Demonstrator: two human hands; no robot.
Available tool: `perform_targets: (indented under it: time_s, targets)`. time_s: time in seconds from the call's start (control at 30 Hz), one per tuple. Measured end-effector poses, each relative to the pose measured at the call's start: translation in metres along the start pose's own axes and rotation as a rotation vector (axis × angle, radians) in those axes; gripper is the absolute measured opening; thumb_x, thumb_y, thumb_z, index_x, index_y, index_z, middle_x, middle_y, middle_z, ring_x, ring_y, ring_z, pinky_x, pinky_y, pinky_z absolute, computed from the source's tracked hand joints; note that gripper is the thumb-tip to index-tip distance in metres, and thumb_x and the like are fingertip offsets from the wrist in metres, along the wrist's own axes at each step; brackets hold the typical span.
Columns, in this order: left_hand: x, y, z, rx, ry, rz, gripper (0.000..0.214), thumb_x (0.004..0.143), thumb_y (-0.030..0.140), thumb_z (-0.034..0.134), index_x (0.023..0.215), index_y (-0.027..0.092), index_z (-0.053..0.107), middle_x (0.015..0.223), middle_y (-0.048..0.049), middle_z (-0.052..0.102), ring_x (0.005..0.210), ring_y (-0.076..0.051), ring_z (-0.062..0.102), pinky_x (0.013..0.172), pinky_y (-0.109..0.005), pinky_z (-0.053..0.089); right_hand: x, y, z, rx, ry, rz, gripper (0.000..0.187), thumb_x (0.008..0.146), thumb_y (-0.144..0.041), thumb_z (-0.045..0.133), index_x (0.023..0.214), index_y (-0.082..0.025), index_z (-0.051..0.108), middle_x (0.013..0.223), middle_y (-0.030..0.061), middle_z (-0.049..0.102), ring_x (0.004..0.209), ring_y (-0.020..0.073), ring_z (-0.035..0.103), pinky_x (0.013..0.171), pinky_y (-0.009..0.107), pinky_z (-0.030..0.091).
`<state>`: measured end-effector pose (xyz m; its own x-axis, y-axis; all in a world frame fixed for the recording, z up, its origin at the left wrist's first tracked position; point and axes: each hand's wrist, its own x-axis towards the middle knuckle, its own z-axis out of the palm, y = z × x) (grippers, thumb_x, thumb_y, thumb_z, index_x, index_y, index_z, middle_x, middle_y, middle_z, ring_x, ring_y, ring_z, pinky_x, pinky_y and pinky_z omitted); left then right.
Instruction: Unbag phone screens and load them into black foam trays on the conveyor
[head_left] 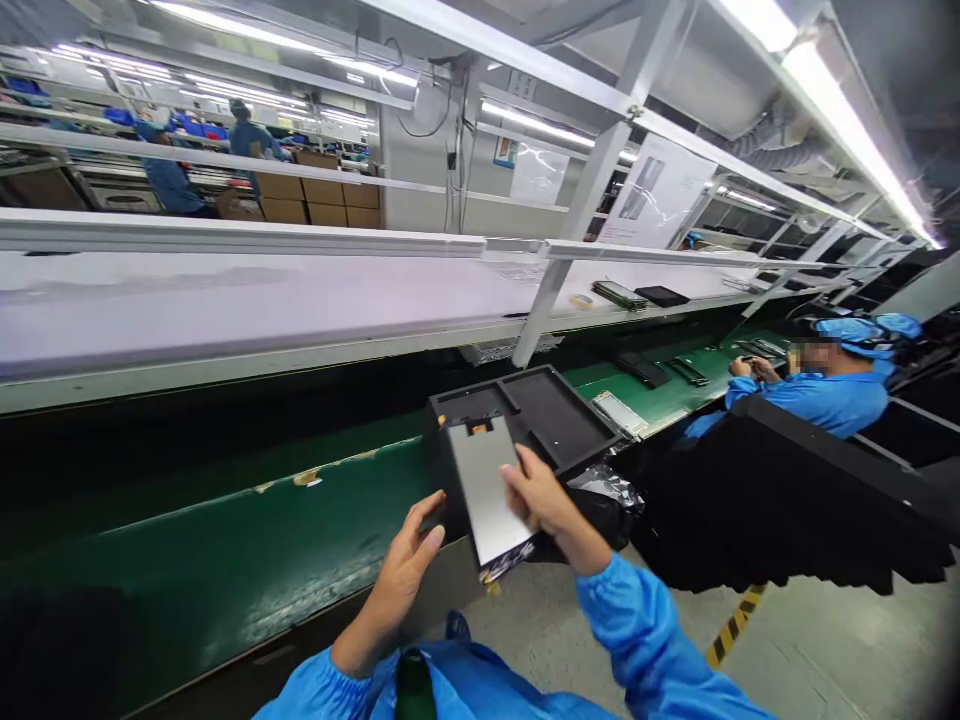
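A thin silver rectangular panel (pixel 484 490) tilts above a black foam tray (pixel 551 415), with a small dark and orange tab at its far end and a printed flex strip at its near end. My right hand (pixel 536 490) grips the panel's right edge, its fingers over the silver face. My left hand (pixel 409 562) hangs just left of the panel, fingers apart, with a small gap to the panel's edge. The tray has two recessed compartments, and the panel hides its near part.
A green workbench belt (pixel 225 520) runs along the left, below a white shelf (pixel 225 300). A crumpled plastic bag (pixel 604 488) lies beyond my right wrist. A seated co-worker (pixel 825 385) in blue works at the right, with several dark and silver panels along the bench.
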<state>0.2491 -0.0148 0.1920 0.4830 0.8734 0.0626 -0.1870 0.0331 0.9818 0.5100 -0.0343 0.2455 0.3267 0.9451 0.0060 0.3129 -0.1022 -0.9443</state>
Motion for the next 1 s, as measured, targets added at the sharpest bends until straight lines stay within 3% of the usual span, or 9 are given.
perform_targets:
  time_s: [0.13, 0.2, 0.27, 0.37, 0.5, 0.6, 0.73, 0.87, 1.0]
  targets:
    - [0.062, -0.033, 0.038, 0.398, 0.205, 0.079, 0.060, 0.092, 0.050, 0.055, 0.143, 0.019, 0.049, 0.161, -0.0153, 0.036, 0.152, -0.029, 0.029, 0.126, -0.049, 0.022, 0.079, 0.021, -0.151, -0.303, 0.174, -0.023, 0.052, 0.085, -0.036, 0.062, 0.131, -0.012, 0.057, 0.106, 0.0098, 0.072, 0.090, 0.0220, 0.065, 0.086, 0.036, 0.054]
    - [0.089, -0.046, 0.053, 0.461, 0.316, -0.028, 0.073, 0.091, 0.048, 0.056, 0.152, 0.014, 0.034, 0.167, -0.0187, 0.022, 0.156, -0.029, 0.016, 0.128, -0.047, 0.014, 0.115, 0.036, -0.199, -0.393, 0.187, -0.023, 0.048, 0.086, -0.029, 0.059, 0.129, -0.009, 0.059, 0.114, 0.0140, 0.071, 0.100, 0.0242, 0.064, 0.093, 0.036, 0.051]
    - [0.110, -0.056, 0.066, 0.453, 0.378, -0.156, 0.086, 0.090, 0.048, 0.058, 0.157, 0.010, 0.020, 0.169, -0.0215, 0.015, 0.157, -0.029, 0.012, 0.128, -0.045, 0.013, 0.146, 0.052, -0.224, -0.430, 0.149, 0.004, 0.047, 0.087, -0.024, 0.057, 0.130, -0.006, 0.059, 0.120, 0.0170, 0.070, 0.105, 0.0254, 0.064, 0.096, 0.036, 0.050]
    - [0.126, -0.067, 0.077, 0.434, 0.407, -0.244, 0.093, 0.088, 0.044, 0.060, 0.159, 0.009, 0.011, 0.169, -0.0216, 0.016, 0.157, -0.029, 0.015, 0.127, -0.044, 0.016, 0.180, 0.073, -0.230, -0.407, 0.040, 0.063, 0.049, 0.090, -0.023, 0.055, 0.136, -0.006, 0.056, 0.125, 0.0174, 0.069, 0.104, 0.0247, 0.065, 0.093, 0.035, 0.051]
    - [0.127, -0.079, 0.082, 0.470, 0.465, -0.228, 0.081, 0.091, 0.030, 0.051, 0.159, 0.008, 0.014, 0.169, -0.0187, 0.017, 0.156, -0.026, 0.015, 0.128, -0.039, 0.014, 0.197, 0.090, -0.215, -0.535, -0.037, 0.110, 0.056, 0.095, -0.025, 0.052, 0.147, -0.006, 0.044, 0.136, 0.0205, 0.062, 0.117, 0.0270, 0.062, 0.101, 0.038, 0.048]
    - [0.122, -0.080, 0.083, 0.491, 0.483, -0.245, 0.078, 0.092, 0.027, 0.045, 0.159, 0.002, 0.014, 0.169, -0.0210, 0.017, 0.156, -0.028, 0.016, 0.128, -0.039, 0.014, 0.185, 0.096, -0.197, -0.821, -0.001, 0.096, 0.066, 0.096, -0.029, 0.055, 0.154, -0.006, 0.034, 0.151, 0.0269, 0.045, 0.139, 0.0349, 0.046, 0.114, 0.048, 0.036]
    - [0.120, -0.076, 0.085, 0.485, 0.496, -0.232, 0.078, 0.091, 0.026, 0.047, 0.158, 0.001, 0.015, 0.168, -0.0227, 0.019, 0.156, -0.031, 0.018, 0.128, -0.043, 0.018, 0.154, 0.098, -0.166, -1.003, -0.072, 0.016, 0.091, 0.087, -0.056, 0.066, 0.158, -0.014, 0.027, 0.165, 0.0275, 0.016, 0.150, 0.0477, 0.018, 0.115, 0.066, 0.023]
    - [0.124, -0.074, 0.084, 0.462, 0.479, -0.213, 0.079, 0.087, 0.020, 0.049, 0.158, 0.002, 0.017, 0.167, -0.0219, 0.023, 0.155, -0.029, 0.022, 0.128, -0.041, 0.018, 0.143, 0.090, -0.149, -1.095, -0.121, 0.016, 0.084, 0.085, -0.054, 0.067, 0.153, -0.016, 0.036, 0.166, 0.0237, 0.016, 0.149, 0.0509, 0.014, 0.112, 0.070, 0.022]
    - [0.129, -0.067, 0.093, 0.369, 0.503, -0.222, 0.085, 0.079, 0.011, 0.051, 0.157, 0.002, 0.019, 0.166, -0.0212, 0.025, 0.156, -0.026, 0.020, 0.128, -0.038, 0.013, 0.147, 0.084, -0.155, -1.177, -0.105, 0.014, 0.070, 0.086, -0.048, 0.061, 0.148, -0.020, 0.042, 0.162, 0.0199, 0.026, 0.146, 0.0482, 0.021, 0.107, 0.067, 0.030]
